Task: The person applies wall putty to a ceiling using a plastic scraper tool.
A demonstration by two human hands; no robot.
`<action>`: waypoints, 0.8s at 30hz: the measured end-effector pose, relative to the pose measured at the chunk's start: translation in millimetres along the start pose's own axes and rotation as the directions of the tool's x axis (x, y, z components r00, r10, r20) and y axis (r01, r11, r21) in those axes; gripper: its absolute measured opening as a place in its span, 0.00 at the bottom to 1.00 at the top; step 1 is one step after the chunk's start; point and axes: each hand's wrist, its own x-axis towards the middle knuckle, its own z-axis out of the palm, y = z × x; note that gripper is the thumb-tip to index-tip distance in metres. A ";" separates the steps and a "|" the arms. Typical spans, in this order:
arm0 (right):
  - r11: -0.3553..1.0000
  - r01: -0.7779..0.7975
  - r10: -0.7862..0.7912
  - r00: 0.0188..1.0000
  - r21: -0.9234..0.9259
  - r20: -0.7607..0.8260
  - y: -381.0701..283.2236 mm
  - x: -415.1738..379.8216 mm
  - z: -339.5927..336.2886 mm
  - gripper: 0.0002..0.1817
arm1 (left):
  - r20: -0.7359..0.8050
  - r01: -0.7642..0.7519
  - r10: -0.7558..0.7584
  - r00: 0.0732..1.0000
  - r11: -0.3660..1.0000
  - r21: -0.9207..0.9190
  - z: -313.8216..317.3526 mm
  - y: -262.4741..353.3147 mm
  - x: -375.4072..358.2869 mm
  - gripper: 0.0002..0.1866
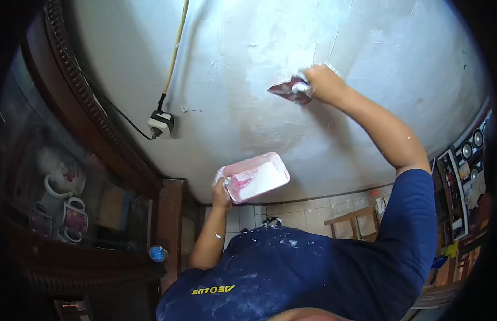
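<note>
My left hand grips a pinkish rectangular plastic tub by its near left end, in front of my chest. White putty covers much of the tub's inside, with pink showing through on one side. Up on the wall, my right hand is closed around the handle of a dark reddish plastering trowel. White smears coat the trowel's handle and my fingers. The trowel overlaps the wall in this view, where damp-looking patches and thin ridges of putty show.
A white and black socket block hangs on a yellowish cable at left. A dark wooden cabinet with mugs behind glass stands on the left. At lower right are a wooden ladder-like frame and a shelf with speakers.
</note>
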 end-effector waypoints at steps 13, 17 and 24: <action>0.930 -0.028 0.048 0.998 0.366 -0.044 21.5 -28.4 -39.4 0.16 | -0.042 0.090 -0.094 0.995 0.992 -0.094 9.7 -23.4 -5.5 0.20; 1.000 -0.008 0.005 0.991 0.021 0.135 23.3 -36.5 52.6 0.17 | -0.028 0.132 -0.135 0.990 0.985 -0.112 9.6 -12.2 -5.9 0.18; 0.992 -0.023 -0.031 0.914 -0.128 -0.405 41.9 32.8 -160.1 0.17 | -0.095 0.062 -0.066 0.993 0.997 -0.042 -3.0 -25.2 -0.7 0.17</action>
